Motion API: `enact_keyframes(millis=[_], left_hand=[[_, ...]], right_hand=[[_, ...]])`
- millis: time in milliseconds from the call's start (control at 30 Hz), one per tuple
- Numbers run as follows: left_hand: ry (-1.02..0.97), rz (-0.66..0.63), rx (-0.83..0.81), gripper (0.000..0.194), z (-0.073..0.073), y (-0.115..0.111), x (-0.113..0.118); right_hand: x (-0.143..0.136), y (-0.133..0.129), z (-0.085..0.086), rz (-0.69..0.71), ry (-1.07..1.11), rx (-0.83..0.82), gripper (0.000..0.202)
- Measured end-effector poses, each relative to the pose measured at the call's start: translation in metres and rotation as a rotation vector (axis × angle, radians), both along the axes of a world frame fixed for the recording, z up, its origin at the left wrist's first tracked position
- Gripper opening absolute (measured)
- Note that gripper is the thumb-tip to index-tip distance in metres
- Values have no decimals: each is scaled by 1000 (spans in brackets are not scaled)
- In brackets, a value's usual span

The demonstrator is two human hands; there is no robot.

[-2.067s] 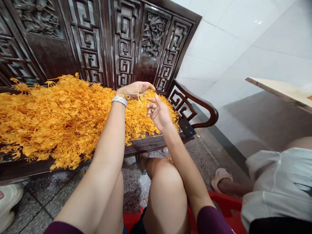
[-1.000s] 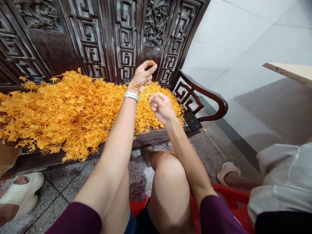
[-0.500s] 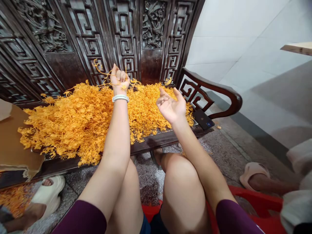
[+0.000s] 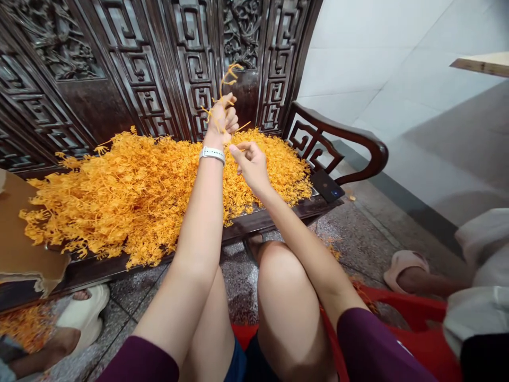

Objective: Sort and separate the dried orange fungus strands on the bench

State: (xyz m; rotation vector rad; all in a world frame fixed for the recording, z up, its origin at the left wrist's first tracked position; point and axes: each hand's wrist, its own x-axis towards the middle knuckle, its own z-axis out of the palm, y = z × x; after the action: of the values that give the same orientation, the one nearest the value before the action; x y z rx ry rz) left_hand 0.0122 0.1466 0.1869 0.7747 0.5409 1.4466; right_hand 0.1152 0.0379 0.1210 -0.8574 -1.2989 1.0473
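On my head view, the person's left hand (image 4: 225, 120) is raised with fingers curled around a thin, branching orange sprig (image 4: 221, 88) that sticks up past the fingertips. The right hand (image 4: 253, 163) is half closed beside the left wrist, thumb and fingers near each other; I cannot tell whether it pinches anything. Below and behind both hands, a big heap of similar orange sprigs (image 4: 135, 201) spreads along a dark carved wooden counter (image 4: 247, 224). I see a phone (image 4: 328, 185) at the counter's right end.
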Motion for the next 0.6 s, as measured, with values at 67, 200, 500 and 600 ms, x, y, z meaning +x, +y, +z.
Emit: enact_keyframes(millis=[67,200,500,600], left_hand=[[27,-41,8,46,6,-5,8],[54,-35,-23,37,7,-7,15],[-21,314,-17,37,-5,8,-1],[-138,338,-123,41,-12,13,-31]], right_hand=[[-3,2,-4,43,-59,40,29],[-3,5,-7,111,-94,82,28],[11,-34,26,699,-182,167,23],[18,-58,39,1295,-383,99,24]])
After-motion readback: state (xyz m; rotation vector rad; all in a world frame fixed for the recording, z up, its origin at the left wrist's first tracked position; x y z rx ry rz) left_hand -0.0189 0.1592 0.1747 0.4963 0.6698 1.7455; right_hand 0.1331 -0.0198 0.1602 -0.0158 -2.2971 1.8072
